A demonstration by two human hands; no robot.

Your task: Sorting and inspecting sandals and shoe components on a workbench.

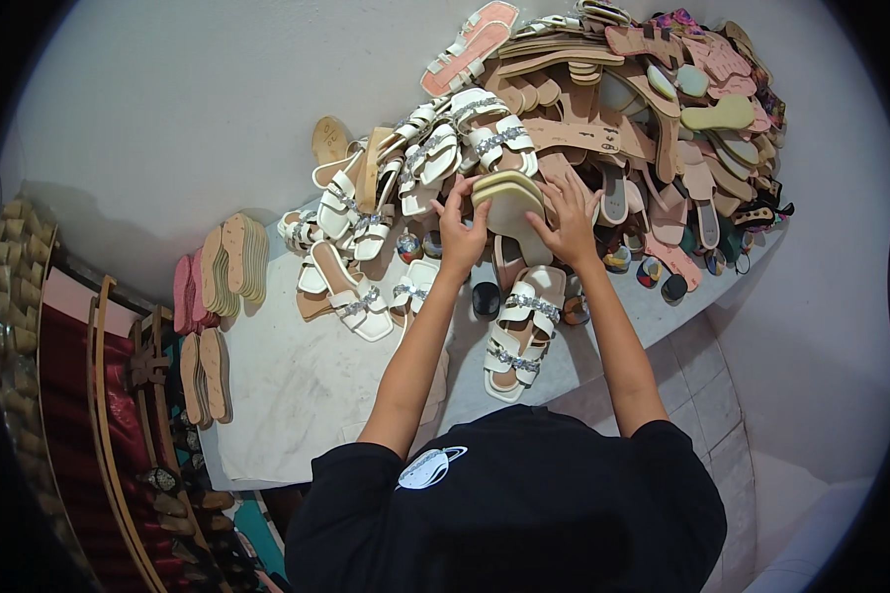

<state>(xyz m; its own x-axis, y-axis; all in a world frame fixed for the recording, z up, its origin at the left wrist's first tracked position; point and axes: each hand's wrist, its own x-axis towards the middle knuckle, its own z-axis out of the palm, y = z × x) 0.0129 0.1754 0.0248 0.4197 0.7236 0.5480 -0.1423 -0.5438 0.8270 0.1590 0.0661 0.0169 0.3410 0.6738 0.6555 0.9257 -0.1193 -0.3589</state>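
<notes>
Beige insoles [509,203], small stack: gripped at both ends by left hand [459,235] and right hand [572,222], fingers curled closed, directly above white strapped sandals [520,331] on the pale surface [297,376], beside the heaped sandal pile [643,109].

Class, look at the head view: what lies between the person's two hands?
A small stack of beige soles, gripped by the left hand and the right hand, shown in the head view.

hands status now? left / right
Left hand: closed on the left edge of the stack of beige insoles.
Right hand: fingers spread, gripping the right side of the same stack.
</notes>
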